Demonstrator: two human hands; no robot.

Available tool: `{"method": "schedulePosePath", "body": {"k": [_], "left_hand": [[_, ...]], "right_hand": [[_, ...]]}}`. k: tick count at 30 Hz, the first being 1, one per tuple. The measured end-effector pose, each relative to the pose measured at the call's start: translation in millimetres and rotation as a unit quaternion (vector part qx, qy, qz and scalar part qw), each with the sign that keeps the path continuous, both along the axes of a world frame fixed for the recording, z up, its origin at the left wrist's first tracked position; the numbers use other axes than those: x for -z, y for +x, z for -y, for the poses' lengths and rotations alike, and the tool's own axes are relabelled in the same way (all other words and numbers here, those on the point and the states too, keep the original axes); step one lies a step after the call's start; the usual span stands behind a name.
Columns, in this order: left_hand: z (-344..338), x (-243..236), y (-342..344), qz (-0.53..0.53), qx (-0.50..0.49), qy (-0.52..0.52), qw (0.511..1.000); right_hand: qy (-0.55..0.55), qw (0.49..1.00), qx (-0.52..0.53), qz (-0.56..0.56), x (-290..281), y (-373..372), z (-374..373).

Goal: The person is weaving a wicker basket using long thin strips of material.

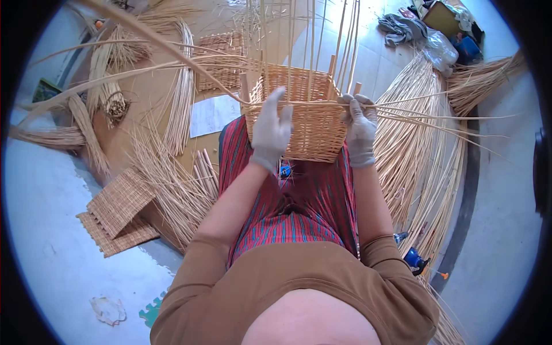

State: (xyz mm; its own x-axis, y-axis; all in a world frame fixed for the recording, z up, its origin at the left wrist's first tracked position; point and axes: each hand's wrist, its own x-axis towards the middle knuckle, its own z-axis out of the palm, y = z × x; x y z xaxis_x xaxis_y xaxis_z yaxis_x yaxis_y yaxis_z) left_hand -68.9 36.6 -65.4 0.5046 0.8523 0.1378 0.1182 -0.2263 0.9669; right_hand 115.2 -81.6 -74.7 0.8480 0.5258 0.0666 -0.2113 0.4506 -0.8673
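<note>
The open-topped, honey-coloured woven basket [316,132] stands upright at the knees of a person in red striped trousers [287,227], probably so that the lap steadies it and leaves the hands free for its rim.

The left hand, in a thin whitish glove [269,131], lies at the basket's front wall, left of its middle, thumb and fingers apart; it seems to brace the wall rather than grip it. The right hand, in a matching glove [360,127], is closed at the basket's front right corner, thumb and fingers together on long, thin, pale strands [397,109], apparently to keep them tight along the rim.

Slender pale stakes [312,52] rise above the basket, giving strands something to pass around. Right of the basket, a long, pale, fanned sheaf [411,132] lies within easy reach. Left of and nearer than the basket, 2 flat brown woven panels [122,201] overlap, seemingly set aside.
</note>
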Motion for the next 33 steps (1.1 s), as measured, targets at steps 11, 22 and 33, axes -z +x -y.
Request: {"method": "schedulePosePath", "body": {"k": [11, 22, 33], "left_hand": [[-72, 15, 33, -0.114, 0.199, -0.182, 0.956], [-68, -1, 34, -0.122, 0.145, -0.155, 0.969], [-51, -26, 68, -0.063, -0.059, 0.208, 0.974]], "right_hand": [[-0.129, 0.971, 0.018, 0.202, -29, 10, -28], [-0.181, 0.974, 0.039, 0.13, -48, 7, -14], [-0.203, 0.972, 0.056, 0.103, -61, 6, 32]]}}
